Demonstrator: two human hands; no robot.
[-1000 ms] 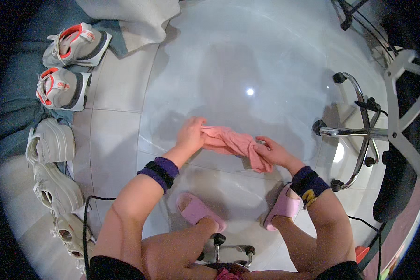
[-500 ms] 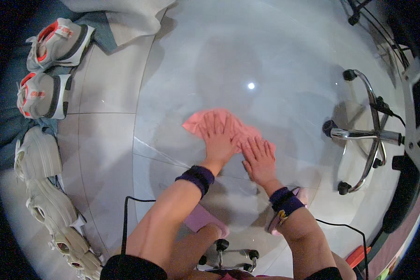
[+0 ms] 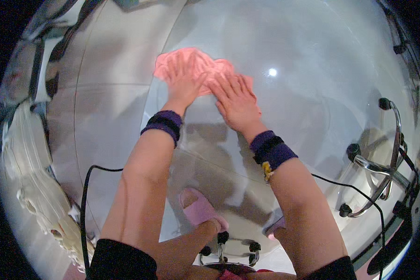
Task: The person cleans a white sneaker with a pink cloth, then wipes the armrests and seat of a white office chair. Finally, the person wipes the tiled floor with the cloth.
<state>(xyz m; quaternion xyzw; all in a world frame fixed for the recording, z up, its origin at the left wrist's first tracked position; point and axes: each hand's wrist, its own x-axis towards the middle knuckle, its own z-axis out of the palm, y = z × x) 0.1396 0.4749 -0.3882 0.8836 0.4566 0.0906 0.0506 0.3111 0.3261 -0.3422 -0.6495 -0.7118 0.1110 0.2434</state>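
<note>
A pink cloth (image 3: 223, 66) lies spread and wrinkled on the glossy, pale floor (image 3: 303, 107). Flat on its left part rests my left hand (image 3: 182, 81), fingers stretched out and apart. My right hand (image 3: 237, 100) presses on the cloth's right part with extended fingers, its palm reaching past the near edge. Neither hand grips the fabric. Dark purple bands circle both wrists, and a thin black cable runs beside each forearm.
Pale shoes (image 3: 30, 149) line the left side. A chrome chair base (image 3: 382, 169) with casters stands at the right. Below my arms are a pink slipper (image 3: 199, 206) on my foot and another wheeled base (image 3: 220, 249). Floor seams run left of the cloth.
Both hands have pushed the cloth forward and to the left, with the arms more outstretched. My view has shifted too; the shoes and the chair base sit elsewhere in the picture.
</note>
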